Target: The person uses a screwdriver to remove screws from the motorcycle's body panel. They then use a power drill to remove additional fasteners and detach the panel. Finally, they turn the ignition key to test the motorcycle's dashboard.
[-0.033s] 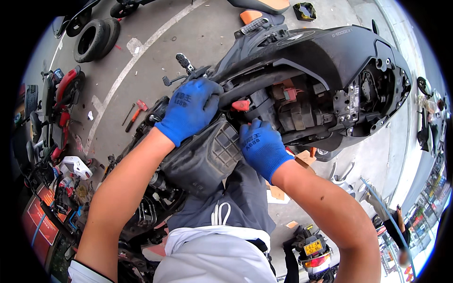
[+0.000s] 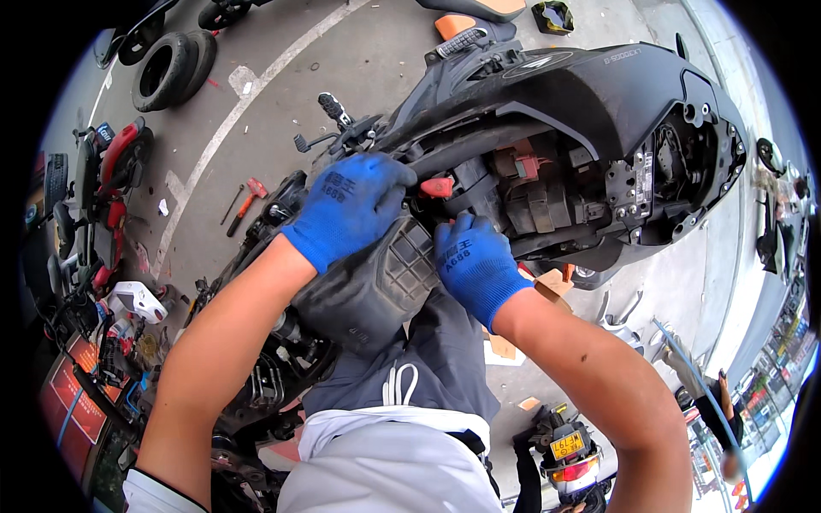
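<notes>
A partly stripped motorcycle (image 2: 581, 103) lies across my view, its dark tail cover to the right. My left hand (image 2: 351, 205), in a blue glove, reaches over the far side of a black plastic box (image 2: 368, 299). Its fingers are bent together by the frame; their tips and anything in them are hidden. My right hand (image 2: 475, 265), gloved alike, is at the box's right end, fingers curled down into the gap beside it. What they grip is out of sight. Between the hands, a red rubber cover (image 2: 437, 188) sits in the open frame.
Red connectors (image 2: 527, 166) and a black block lie in the open tail. A red-headed hammer (image 2: 255, 187) is on the ground at left, with two tyres (image 2: 171, 73) beyond. Opened cardboard (image 2: 553, 286) lies below the tail. Another scooter (image 2: 569, 462) stands behind at lower right.
My left hand has shifted slightly toward me and to the right, its fingers now reaching closer to the red cover. My right hand has hardly moved.
</notes>
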